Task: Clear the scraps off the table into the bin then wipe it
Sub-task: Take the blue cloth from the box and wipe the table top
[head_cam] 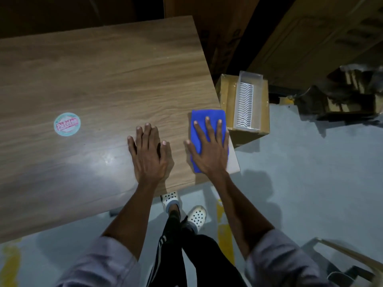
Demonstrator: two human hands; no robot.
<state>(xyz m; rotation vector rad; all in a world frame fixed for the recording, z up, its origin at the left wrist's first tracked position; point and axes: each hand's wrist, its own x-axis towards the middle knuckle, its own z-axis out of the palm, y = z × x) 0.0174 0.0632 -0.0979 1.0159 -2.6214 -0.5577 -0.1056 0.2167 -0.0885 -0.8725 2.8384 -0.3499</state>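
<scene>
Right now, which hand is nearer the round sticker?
Left. The left hand lies flat right of the round sticker; the right hand presses the blue cloth farther right.

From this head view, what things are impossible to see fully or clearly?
Blue folded cloth: head view, much of it hidden under the right hand.
Round pale sticker: head view, its red print is too blurred to read.
Brown wooden table: head view, cut off by the left edge.
Dark objects at the upper right: head view, too dim and blurred to identify.
</scene>
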